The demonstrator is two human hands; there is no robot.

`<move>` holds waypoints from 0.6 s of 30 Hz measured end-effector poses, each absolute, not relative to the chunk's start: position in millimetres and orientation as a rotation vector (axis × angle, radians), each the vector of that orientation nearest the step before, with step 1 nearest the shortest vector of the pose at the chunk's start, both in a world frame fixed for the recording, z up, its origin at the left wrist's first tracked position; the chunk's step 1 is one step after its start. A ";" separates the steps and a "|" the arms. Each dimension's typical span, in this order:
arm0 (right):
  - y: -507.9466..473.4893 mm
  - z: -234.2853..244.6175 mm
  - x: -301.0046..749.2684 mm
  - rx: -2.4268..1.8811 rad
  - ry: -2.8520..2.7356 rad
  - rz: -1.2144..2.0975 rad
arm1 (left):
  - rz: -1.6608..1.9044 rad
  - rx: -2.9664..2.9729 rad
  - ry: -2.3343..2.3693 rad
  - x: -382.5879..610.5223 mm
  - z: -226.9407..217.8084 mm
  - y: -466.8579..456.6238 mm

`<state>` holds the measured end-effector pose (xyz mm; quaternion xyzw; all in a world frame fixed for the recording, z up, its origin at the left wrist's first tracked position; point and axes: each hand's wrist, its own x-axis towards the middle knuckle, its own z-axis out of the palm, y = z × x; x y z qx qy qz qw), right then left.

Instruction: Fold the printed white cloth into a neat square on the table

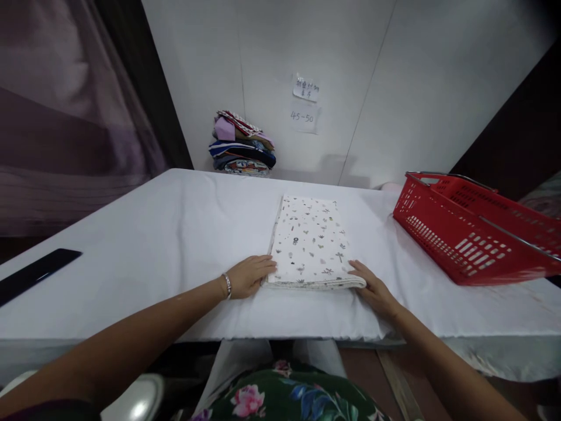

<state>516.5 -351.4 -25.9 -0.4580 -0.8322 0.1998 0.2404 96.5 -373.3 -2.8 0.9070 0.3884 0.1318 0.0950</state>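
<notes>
A folded white cloth with a small printed pattern [310,241] lies flat on the white-covered table [175,234]. My left hand [249,276], with a bracelet on its wrist, rests against the cloth's near left corner, fingers curled at the edge. My right hand [372,289] lies at the near right corner, fingers tucked under or against the folded edge. Both hands touch the cloth on the table; it is not lifted.
A red plastic basket [473,234] sits tilted on the table at the right. A stack of folded fabrics [242,146] stands against the back wall, beneath two paper notes [305,104]. A dark flat object [35,272] lies at the table's left edge.
</notes>
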 end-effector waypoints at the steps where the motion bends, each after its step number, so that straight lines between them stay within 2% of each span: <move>1: -350.9 -23.1 515.9 -1.247 -2.255 0.571 | 0.425 2.708 1.147 95.8 -5.4 -374.5; 8: -348.2 -13.3 513.7 -1.267 -2.270 0.658 | 0.416 2.782 1.152 92.7 -7.8 -379.0; 18: -352.8 -24.8 524.8 -1.201 -2.437 0.458 | 0.196 2.802 1.054 95.2 14.5 -374.5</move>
